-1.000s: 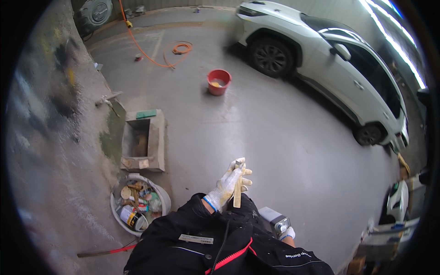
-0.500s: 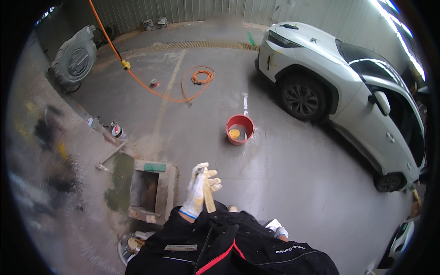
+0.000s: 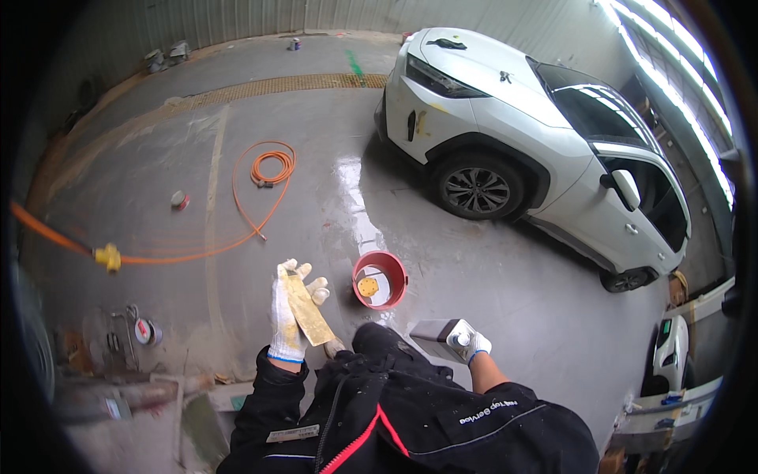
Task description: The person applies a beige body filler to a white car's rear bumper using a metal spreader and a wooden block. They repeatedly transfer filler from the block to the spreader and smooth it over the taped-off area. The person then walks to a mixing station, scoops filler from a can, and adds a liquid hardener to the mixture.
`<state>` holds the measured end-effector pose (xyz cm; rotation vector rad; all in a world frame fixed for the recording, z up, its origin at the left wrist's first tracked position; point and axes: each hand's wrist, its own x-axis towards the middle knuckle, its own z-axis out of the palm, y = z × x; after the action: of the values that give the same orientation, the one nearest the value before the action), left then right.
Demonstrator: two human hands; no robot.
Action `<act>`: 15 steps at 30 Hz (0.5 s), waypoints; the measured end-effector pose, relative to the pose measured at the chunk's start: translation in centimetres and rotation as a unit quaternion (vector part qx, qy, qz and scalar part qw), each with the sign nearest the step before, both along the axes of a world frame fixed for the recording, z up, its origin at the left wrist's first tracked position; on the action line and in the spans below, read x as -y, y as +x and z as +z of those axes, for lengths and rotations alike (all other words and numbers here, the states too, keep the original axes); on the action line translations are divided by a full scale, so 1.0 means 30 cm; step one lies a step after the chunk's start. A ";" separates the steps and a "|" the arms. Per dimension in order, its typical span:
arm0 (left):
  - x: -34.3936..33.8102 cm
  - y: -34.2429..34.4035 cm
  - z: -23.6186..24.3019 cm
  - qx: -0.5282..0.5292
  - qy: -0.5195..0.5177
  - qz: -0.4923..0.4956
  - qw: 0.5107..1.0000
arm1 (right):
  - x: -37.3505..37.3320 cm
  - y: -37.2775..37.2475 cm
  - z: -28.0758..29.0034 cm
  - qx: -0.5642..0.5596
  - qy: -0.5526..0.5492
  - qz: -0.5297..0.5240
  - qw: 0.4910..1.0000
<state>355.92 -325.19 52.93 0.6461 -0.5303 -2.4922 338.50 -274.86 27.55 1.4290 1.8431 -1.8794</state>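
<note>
In a white knit glove with a blue cuff, my left hand [image 3: 284, 320] holds a flat, yellowish rectangular strip [image 3: 311, 313], thumb side up against it. The strip's exact kind I cannot make out. My right hand [image 3: 478, 345], also gloved, is closed around the top end of a rectangular metal can [image 3: 434, 335], beside its round cap. The can lies tilted near my right side. Between and beyond my hands stands a red bucket [image 3: 403, 278] on the floor. Inside it lies a yellow disc with holes [image 3: 368, 287].
A white car [image 3: 553, 162] stands at the right. Coiled orange hose [image 3: 272, 167] lies on the floor at the left, with a yellow connector [image 3: 107, 257] farther left. A small can [image 3: 180, 201] and another can [image 3: 147, 332] stand left. Wet floor [image 3: 362, 213] stretches beyond the bucket.
My view has swung, so the car and bucket sit farther left. My right hand has come out from my side with the metal can. The strip in my left hand is more fully visible.
</note>
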 end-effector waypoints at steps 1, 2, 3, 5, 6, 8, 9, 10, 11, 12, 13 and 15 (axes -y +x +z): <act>0.083 -0.043 0.010 0.008 0.001 0.007 1.000 | 0.084 -0.033 -0.003 0.011 -0.011 -0.039 0.999; 0.172 -0.082 0.014 -0.009 0.005 0.013 1.000 | 0.159 -0.054 -0.016 0.015 -0.009 -0.028 0.999; 0.271 -0.122 0.009 -0.028 0.009 0.021 0.999 | 0.241 -0.096 -0.044 0.020 -0.013 -0.030 0.999; 0.483 -0.182 -0.023 -0.086 -0.025 0.033 0.995 | 0.412 -0.194 -0.121 0.034 0.012 0.036 0.999; 0.597 -0.202 -0.047 -0.081 -0.026 0.058 0.995 | 0.513 -0.255 -0.171 0.051 0.013 0.069 0.996; 0.834 -0.218 -0.093 -0.070 -0.060 0.107 0.990 | 0.740 -0.383 -0.265 0.103 0.067 0.116 0.986; 0.954 -0.220 -0.112 -0.032 -0.035 0.145 0.988 | 0.867 -0.434 -0.312 0.125 0.080 0.162 0.976; 1.072 -0.210 -0.122 -0.019 -0.026 0.176 0.984 | 0.985 -0.484 -0.346 0.126 -0.112 -0.065 0.983; 1.196 -0.199 -0.124 -0.022 -0.022 0.198 0.980 | 1.107 -0.517 -0.376 0.113 -0.031 0.014 0.993; 1.316 -0.172 -0.114 -0.011 -0.032 0.204 0.978 | 1.214 -0.544 -0.392 0.120 0.078 0.142 0.979; 1.415 -0.135 -0.102 -0.031 -0.054 0.197 0.978 | 1.319 -0.571 -0.403 0.112 0.124 0.136 0.977; 1.579 -0.086 -0.089 0.002 -0.047 0.231 0.972 | 1.505 -0.625 -0.394 0.102 0.103 0.163 0.976</act>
<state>353.35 -372.55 50.26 0.6530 -0.4374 -2.0165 319.75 -320.02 15.72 1.2271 2.0650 -1.3705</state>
